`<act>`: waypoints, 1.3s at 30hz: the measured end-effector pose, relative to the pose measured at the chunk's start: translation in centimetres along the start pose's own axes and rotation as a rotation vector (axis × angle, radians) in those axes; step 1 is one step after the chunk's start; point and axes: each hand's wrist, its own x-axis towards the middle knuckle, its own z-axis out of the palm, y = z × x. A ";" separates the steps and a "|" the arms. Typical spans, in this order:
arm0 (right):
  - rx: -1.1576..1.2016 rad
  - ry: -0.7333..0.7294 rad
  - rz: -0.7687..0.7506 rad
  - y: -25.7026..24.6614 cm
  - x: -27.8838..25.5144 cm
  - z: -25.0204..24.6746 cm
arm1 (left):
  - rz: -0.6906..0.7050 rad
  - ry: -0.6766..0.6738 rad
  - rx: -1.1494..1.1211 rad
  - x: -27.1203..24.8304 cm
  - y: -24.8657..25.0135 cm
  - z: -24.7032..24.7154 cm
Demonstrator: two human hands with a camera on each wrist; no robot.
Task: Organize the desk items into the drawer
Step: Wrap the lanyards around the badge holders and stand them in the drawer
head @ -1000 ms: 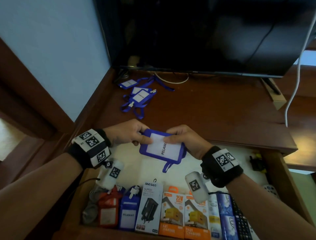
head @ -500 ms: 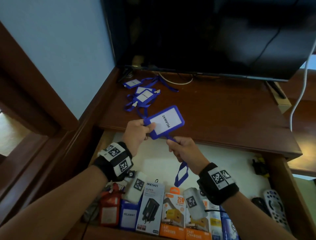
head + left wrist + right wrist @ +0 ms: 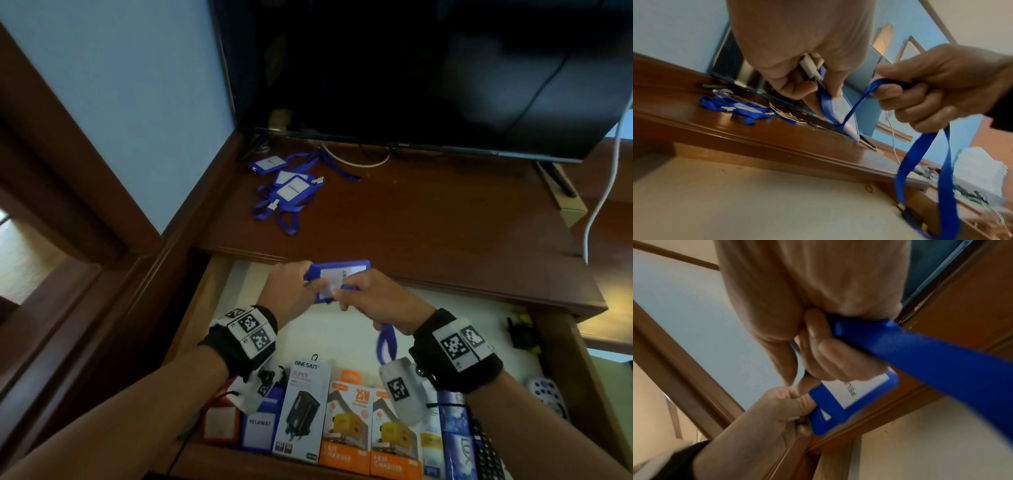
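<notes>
A blue badge holder (image 3: 339, 275) with a white card hangs in the air above the open drawer (image 3: 342, 329). My left hand (image 3: 294, 287) pinches its left end, seen close in the left wrist view (image 3: 818, 78). My right hand (image 3: 373, 301) grips the blue lanyard strap (image 3: 385, 342), whose loop hangs below the fist (image 3: 920, 162). In the right wrist view the strap (image 3: 931, 356) runs out of the curled fingers, with the badge holder (image 3: 855, 395) beyond. More blue badge holders with straps (image 3: 287, 188) lie on the desk top at the back left.
Boxed chargers (image 3: 346, 421), a blue card (image 3: 258, 425) and an orange item (image 3: 219, 418) stand in a row along the drawer's near edge. A remote (image 3: 544, 394) and a small black-yellow object (image 3: 520, 329) lie at the drawer's right. A dark screen (image 3: 411, 68) stands behind the desk.
The badge holder came down from above the desk edge to lie flatter over the drawer. My right hand moved up close to the left, with the strap gathered in it.
</notes>
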 end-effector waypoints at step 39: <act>0.083 -0.006 -0.006 1.5 1.5 4.7 | -0.192 0.190 -0.431 -0.6 -0.7 0.3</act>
